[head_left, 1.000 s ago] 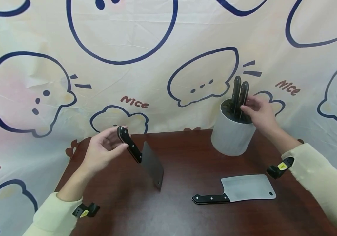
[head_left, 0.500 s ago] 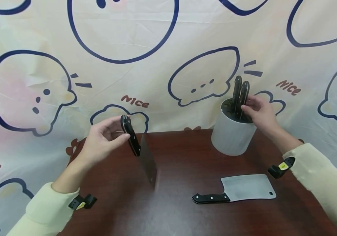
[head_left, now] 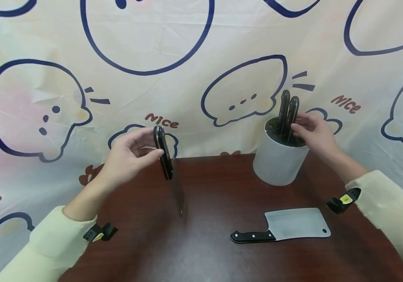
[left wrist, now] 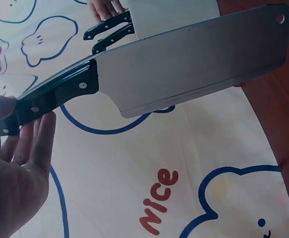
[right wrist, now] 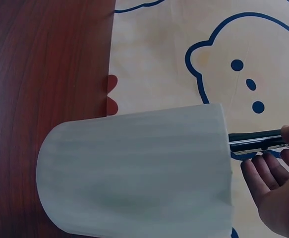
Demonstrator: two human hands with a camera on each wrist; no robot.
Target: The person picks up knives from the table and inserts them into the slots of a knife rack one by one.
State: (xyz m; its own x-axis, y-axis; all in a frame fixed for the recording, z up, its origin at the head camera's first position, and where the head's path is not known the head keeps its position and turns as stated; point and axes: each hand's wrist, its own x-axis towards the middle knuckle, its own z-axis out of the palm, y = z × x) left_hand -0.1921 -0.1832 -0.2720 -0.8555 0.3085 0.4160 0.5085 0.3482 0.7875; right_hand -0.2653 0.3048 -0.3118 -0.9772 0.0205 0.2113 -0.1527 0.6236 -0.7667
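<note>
The left hand (head_left: 127,156) pinches a cleaver (left wrist: 179,69) left of the holder (head_left: 277,166), the right hand (head_left: 315,134) a knife (head_left: 292,110) standing in it, another cleaver (head_left: 297,224) lying in front.

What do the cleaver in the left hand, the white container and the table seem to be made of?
Cleaver blade: metal, probably steel, with a grey satin sheen.
Cleaver handle: smooth and dark, perhaps plastic or finished wood, with pale metallic-looking rivets.
Container: matte white, faintly streaked; maybe plastic, though ceramic is possible.
Table: glossy reddish-brown; its streaked grain suggests wood or laminate.
</note>
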